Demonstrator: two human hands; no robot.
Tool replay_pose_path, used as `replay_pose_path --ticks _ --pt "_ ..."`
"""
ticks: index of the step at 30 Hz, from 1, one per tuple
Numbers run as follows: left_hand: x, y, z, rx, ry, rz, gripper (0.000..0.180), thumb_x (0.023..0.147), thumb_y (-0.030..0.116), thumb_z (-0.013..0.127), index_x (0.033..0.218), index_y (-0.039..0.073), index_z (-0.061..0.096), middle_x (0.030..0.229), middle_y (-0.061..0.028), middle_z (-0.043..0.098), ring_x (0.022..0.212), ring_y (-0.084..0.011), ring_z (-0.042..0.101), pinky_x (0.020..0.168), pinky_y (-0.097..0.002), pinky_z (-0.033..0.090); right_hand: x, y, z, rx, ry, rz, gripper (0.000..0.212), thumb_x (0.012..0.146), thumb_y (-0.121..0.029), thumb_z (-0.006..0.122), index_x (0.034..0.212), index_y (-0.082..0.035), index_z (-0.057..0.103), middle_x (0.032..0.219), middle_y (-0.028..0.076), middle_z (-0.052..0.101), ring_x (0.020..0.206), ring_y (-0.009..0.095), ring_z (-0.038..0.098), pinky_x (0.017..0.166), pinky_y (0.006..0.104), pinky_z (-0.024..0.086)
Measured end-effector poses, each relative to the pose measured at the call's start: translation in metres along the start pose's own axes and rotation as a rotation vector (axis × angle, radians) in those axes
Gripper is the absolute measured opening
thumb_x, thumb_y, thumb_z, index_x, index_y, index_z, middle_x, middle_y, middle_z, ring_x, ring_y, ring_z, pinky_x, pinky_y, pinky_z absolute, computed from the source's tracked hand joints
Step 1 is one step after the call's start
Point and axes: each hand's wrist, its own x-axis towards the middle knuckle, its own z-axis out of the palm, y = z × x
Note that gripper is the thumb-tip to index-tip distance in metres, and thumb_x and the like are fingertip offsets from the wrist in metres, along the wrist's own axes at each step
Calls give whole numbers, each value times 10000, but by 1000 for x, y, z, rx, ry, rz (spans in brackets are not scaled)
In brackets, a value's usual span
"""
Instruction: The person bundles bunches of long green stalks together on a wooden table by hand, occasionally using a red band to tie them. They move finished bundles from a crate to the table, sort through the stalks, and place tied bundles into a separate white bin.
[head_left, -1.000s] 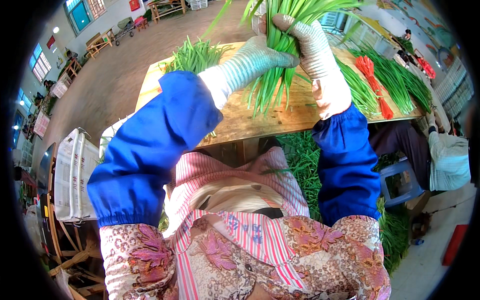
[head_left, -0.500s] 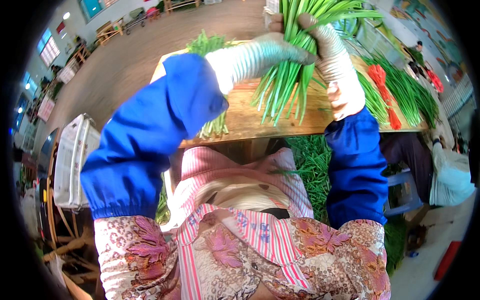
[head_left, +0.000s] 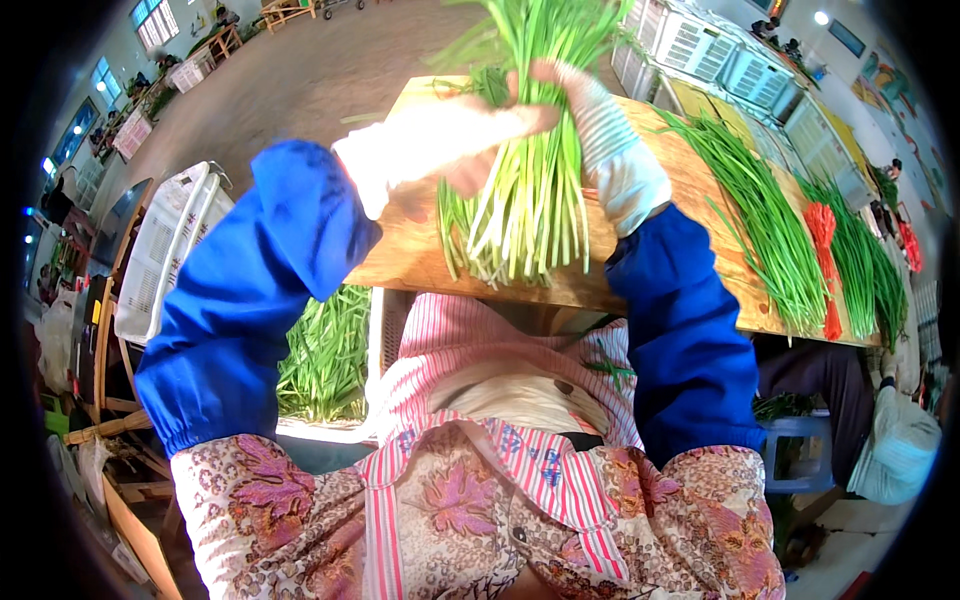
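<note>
- Head view: left hand (head_left: 465,135) and right hand (head_left: 592,110) clasp a leafy green bundle (head_left: 535,190) over the wooden table (head_left: 415,240).
- I'd guess it's light, bendy, easily bruised; best held mid-stem.

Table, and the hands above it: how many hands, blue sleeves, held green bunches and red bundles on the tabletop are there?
Left hand, right hand: 2
Blue sleeves: 2
Green bunch, held: 1
Red bundle: 1
Total: 6

Pale-gloved left hand (head_left: 460,135) washed out by glare, long green leaves (head_left: 552,45) blurred at the tips, brown wooden tabletop (head_left: 405,245) brightly lit, edges bowed by fisheye, corners blacked out
</note>
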Motion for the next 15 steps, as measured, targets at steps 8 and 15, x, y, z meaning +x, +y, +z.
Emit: replay_pose_path --ticks 8,15 --pt "31 -59 23 520 671 910 353 795 270 653 1066 54 586 963 -112 629 855 -255 612 737 -337 492 36 81 -44 -192 93 -126 259 816 -227 558 991 -44 608 853 41 625 773 148 572 730 275 468" --pt "50 -65 42 715 284 1151 526 768 264 612 1239 70 481 1302 -174 408 1256 -387 328 1028 -471 291 47 93 -61 239 -167 121 291 930 -350 477 1029 -90 560 907 47 577 693 137 535 602 271 467"
